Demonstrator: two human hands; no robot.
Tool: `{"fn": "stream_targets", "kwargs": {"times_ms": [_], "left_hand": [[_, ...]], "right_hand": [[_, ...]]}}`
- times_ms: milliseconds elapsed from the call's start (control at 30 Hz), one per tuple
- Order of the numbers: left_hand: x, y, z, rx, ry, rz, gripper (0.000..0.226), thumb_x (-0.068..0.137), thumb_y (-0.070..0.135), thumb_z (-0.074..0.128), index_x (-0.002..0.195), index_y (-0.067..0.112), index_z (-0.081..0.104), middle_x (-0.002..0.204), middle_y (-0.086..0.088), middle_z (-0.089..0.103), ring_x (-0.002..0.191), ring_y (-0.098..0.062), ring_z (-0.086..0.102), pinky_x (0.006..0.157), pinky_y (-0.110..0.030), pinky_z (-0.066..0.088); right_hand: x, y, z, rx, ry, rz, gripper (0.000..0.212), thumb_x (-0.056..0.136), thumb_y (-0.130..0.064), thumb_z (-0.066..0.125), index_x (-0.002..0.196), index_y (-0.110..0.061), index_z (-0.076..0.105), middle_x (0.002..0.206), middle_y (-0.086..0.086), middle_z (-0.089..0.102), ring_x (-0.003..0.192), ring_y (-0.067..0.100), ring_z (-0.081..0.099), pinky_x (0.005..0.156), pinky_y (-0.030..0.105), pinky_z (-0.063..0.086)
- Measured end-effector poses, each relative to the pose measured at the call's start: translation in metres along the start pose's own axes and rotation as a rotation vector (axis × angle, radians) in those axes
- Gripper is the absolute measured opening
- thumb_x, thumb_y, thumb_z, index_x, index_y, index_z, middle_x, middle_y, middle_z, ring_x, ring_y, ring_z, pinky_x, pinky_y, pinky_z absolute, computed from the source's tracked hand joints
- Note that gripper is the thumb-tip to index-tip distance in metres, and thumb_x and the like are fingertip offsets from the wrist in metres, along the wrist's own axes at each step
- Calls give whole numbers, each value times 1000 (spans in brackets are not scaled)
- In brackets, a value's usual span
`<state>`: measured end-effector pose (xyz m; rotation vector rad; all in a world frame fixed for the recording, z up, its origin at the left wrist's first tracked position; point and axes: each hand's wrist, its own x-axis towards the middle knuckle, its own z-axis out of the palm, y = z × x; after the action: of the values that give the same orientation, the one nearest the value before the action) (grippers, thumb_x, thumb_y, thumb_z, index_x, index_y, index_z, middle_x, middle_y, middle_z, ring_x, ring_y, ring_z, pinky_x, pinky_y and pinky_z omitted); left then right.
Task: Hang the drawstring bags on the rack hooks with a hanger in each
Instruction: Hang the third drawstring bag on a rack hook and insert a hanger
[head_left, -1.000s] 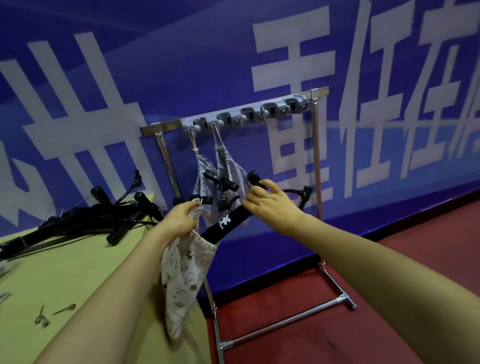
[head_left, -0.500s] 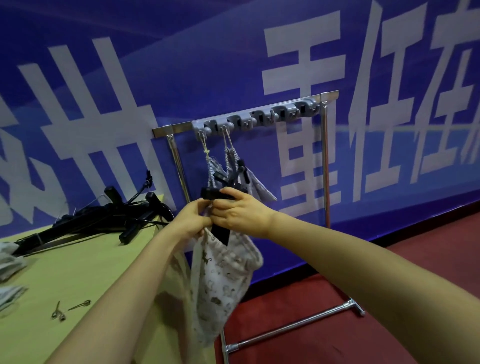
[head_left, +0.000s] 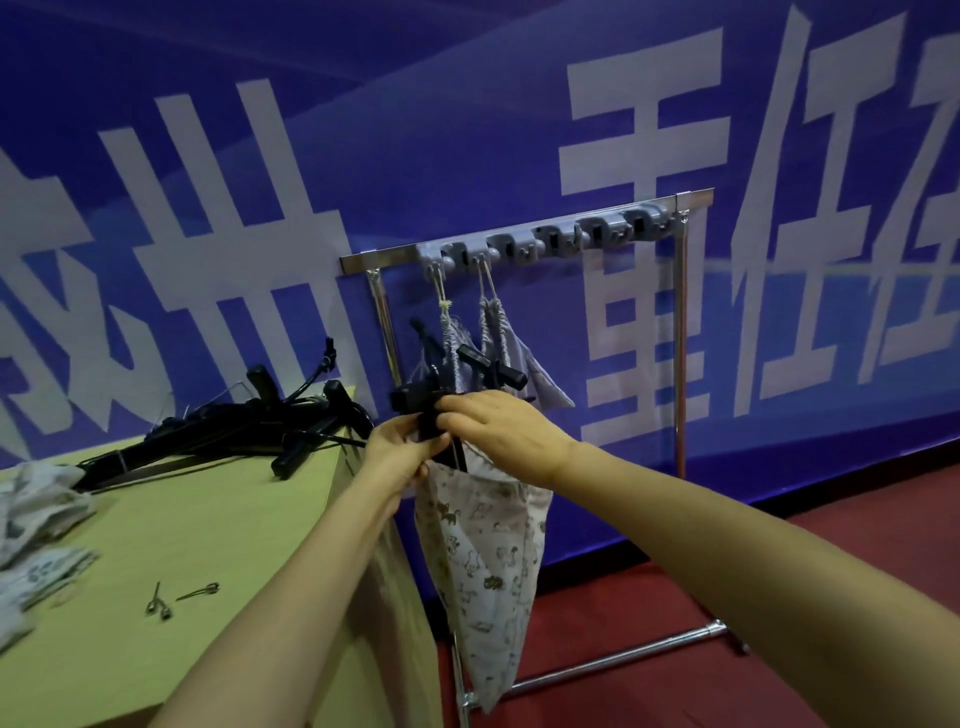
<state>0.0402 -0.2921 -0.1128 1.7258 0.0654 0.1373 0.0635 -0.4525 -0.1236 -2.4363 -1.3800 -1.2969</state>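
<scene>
The left hand (head_left: 397, 454) pinches the drawstring bag (head_left: 483, 561) open so the right hand (head_left: 501, 436), gripping the hanger (head_left: 411, 401), can seat it; free hooks (head_left: 561, 240) at one o'clock.

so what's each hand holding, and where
Left hand grips the printed bag at its open top; right hand grips the black hanger near its upper end.

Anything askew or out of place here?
Nothing damaged or spilled. The two hung bags have black hangers jutting from their mouths at a slant, not tucked in. The spare hanger pile lies tangled at the table far corner. The left hand holds the third bag mouth; the right hand grips its hanger.
</scene>
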Motion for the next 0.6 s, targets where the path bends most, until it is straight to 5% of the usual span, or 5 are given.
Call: {"fn": "stream_targets", "kwargs": {"times_ms": [167, 267, 333, 400, 600], "left_hand": [[3, 1, -14, -50, 13, 61, 36, 81, 2, 68, 116, 10, 60, 51, 13, 54, 26, 0, 36, 28, -12, 26], [1, 4, -18, 0, -80, 77, 37, 82, 5, 68, 118, 8, 59, 46, 14, 54, 29, -1, 36, 29, -13, 25], [-3, 6, -20, 34, -136, 86, 27, 82, 6, 69, 101, 25, 64, 61, 8, 58, 30, -1, 37, 30, -13, 25], [-5, 6, -21, 26, -161, 69, 27, 81, 6, 70, 89, 30, 62, 60, 6, 55, 30, -2, 37, 31, -13, 24], [-1, -5, -16, 19, -55, 7, 22, 79, -3, 69, 78, 16, 59, 56, -5, 42, 27, -3, 33, 34, -13, 27]], "right_hand": [[-29, 9, 13, 335, -287, 880, 37, 88, -31, 64, 115, -13, 48, 115, 8, 57, 98, 31, 60, 78, 46, 52], [-28, 8, 26, 492, -443, 983, 53, 82, -39, 69, 125, -13, 50, 122, 9, 57, 112, 30, 56, 85, 40, 49], [-22, 5, 30, 505, -447, 979, 21, 86, -34, 65, 91, -15, 58, 95, 6, 58, 96, 29, 58, 72, 35, 45], [-20, 6, 30, 507, -433, 973, 26, 92, -27, 56, 72, -12, 48, 77, 4, 51, 78, 24, 51, 66, 34, 40], [1, 7, 11, 1032, -2, 1262, 32, 101, -23, 38, 70, -17, 43, 72, 4, 47, 71, 18, 47, 69, 34, 39]]}}
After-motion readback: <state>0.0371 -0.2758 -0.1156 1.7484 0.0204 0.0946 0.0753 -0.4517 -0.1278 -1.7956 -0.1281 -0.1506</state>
